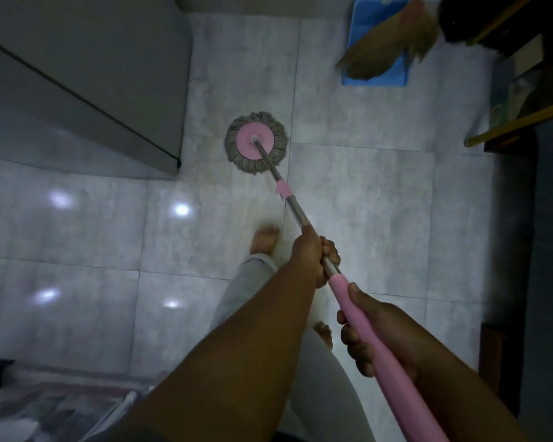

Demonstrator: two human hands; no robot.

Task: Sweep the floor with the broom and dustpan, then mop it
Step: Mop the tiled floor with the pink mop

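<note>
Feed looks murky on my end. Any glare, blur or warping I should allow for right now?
Head view: dim overall, the frame's right side nearly black; bright glare spots on the glossy floor at frame left; the broom at top is blurred; the mop head and the left hand and right hand gripping the mop handle read clearly.

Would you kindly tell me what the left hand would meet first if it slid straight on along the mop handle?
Probably the pink collar on the mop handle, ahead of the left hand; the mop head lies farther on.
</note>
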